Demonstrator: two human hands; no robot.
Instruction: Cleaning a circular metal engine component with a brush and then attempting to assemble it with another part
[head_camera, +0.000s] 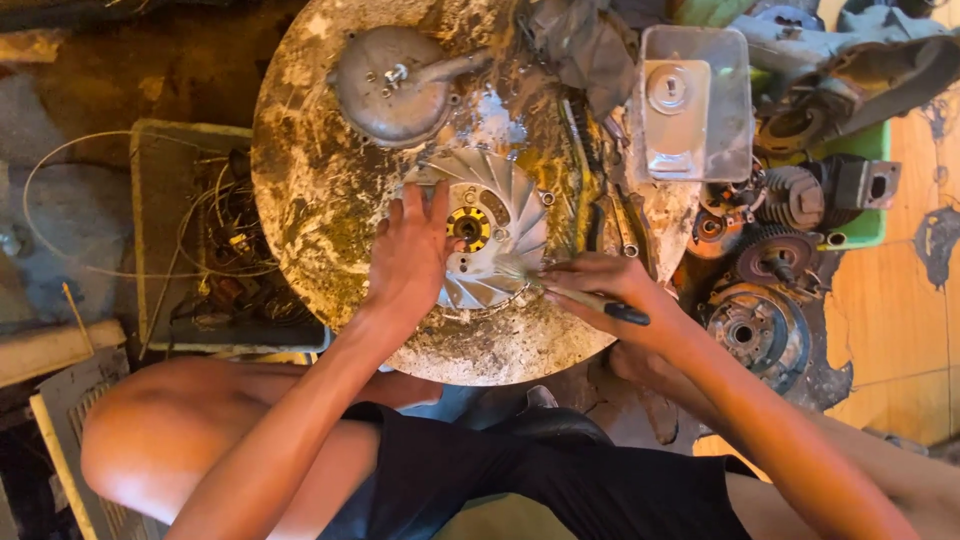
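Observation:
A silver finned flywheel fan (505, 205) with a yellow hub lies on a round, grimy work slab (320, 200). My left hand (410, 255) presses flat on the fan's left side, fingers spread. My right hand (595, 285) grips a thin brush with a dark handle (600, 305), its bristles touching the fan's lower right blades.
A domed metal cover (395, 85) sits at the slab's far side. A clear plastic tank (695, 100) stands to the right, with engine parts, gears and a clutch (765, 325) below it. Wrenches (620, 225) lie beside the fan. A crate of wires (215, 240) stands left.

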